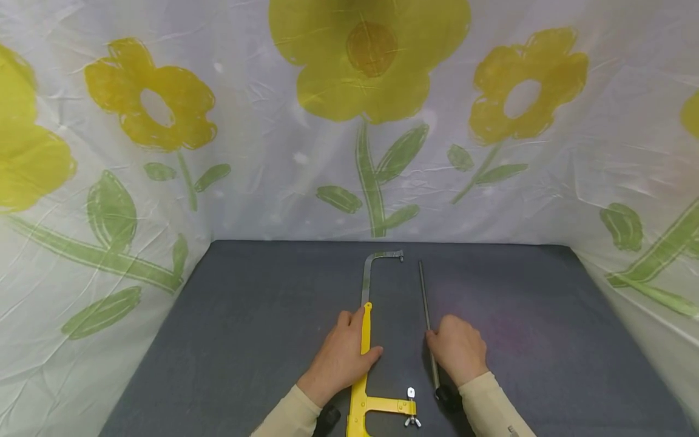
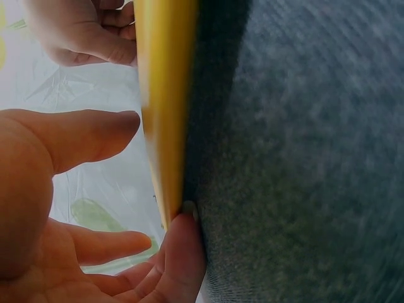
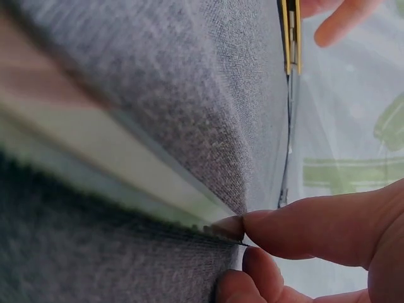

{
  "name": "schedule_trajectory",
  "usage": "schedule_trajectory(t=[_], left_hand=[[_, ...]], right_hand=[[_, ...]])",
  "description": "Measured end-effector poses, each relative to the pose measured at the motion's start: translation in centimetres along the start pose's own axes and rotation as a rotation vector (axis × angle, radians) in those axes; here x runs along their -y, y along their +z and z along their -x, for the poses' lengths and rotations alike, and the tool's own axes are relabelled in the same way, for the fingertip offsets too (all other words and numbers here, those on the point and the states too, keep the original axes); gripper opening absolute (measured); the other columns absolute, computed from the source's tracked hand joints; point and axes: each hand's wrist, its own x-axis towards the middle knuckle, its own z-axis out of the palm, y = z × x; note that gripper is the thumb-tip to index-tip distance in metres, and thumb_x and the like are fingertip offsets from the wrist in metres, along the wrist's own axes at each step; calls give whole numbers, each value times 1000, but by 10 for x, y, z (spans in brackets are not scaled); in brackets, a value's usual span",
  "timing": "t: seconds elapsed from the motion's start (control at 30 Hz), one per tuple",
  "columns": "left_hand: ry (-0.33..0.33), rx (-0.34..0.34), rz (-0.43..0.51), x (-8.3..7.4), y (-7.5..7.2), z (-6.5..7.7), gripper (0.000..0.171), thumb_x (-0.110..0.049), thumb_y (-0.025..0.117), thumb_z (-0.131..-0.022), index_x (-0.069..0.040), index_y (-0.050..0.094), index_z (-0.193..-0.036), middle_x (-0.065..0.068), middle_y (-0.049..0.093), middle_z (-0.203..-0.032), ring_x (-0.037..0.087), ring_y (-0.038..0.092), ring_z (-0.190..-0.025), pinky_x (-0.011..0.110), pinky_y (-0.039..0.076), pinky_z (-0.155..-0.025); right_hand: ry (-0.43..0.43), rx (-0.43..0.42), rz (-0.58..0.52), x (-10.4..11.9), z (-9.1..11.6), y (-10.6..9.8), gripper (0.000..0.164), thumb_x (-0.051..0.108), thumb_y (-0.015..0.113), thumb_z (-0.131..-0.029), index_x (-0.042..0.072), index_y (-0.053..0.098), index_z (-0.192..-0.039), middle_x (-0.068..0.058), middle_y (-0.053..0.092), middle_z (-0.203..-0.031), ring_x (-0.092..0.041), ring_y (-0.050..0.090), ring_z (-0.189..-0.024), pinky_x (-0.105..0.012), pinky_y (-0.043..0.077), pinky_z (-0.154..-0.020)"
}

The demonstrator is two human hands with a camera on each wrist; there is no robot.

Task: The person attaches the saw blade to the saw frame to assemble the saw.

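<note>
A hacksaw frame point(image 1: 360, 397) lies lengthwise before me, with a yellow body, a bare metal front arm point(image 1: 367, 273) and a wing nut point(image 1: 412, 421) at its near end. My left hand point(image 1: 340, 352) holds the yellow part, thumb across it and fingers along its left side. In the left wrist view a fingertip point(image 2: 186, 221) reaches the lower edge of the yellow bar point(image 2: 165, 95). To the right, my right hand point(image 1: 457, 349) pinches a thin hacksaw blade point(image 1: 423, 297) between thumb and finger. Its toothed edge shows in the right wrist view, where the blade point(image 3: 132, 161) looms large.
Dark grey cloth covers the table point(image 1: 262, 303). A white sheet point(image 1: 246, 200) printed with yellow flowers hangs behind it and along both sides. Black wrist-worn gear point(image 1: 326, 420) shows below my left hand, close to the hacksaw frame.
</note>
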Motion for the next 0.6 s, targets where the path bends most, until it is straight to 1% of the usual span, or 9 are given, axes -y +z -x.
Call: schedule_trajectory(t=[0.2,0.33,0.47,0.6], left_hand=[[14,-20,-15,-1,0,0,87,-41,77,-86,-4,38,-154,18,52,-127,13,51,-82,30,50,-70],[11,-25,-33,-2,1,0,88,-42,78,-86,-4,38,-154,17,52,-128,13,51,-82,29,50,-69],[7,-26,-41,-1,3,1,88,-42,78,-86,-5,38,-154,17,52,-128,14,52,-83,29,50,-70],[2,-20,-39,-3,3,1,88,-42,78,-86,-5,38,-155,16,52,-126,14,52,-84,30,50,-71]], right_hand=[[-15,-14,-11,0,0,0,43,28,66,-89,17,48,-51,0,44,-53,-23,47,-51,-38,34,-43],[-20,-24,-23,0,0,-1,43,28,67,-88,17,49,-51,0,46,-53,-23,48,-52,-38,34,-45],[-22,-25,-42,1,0,0,43,23,66,-86,18,46,-48,3,40,-50,-20,43,-50,-36,32,-44],[-48,-24,-48,-1,-1,2,42,18,63,-84,19,43,-46,6,34,-49,-17,36,-49,-34,29,-44]])
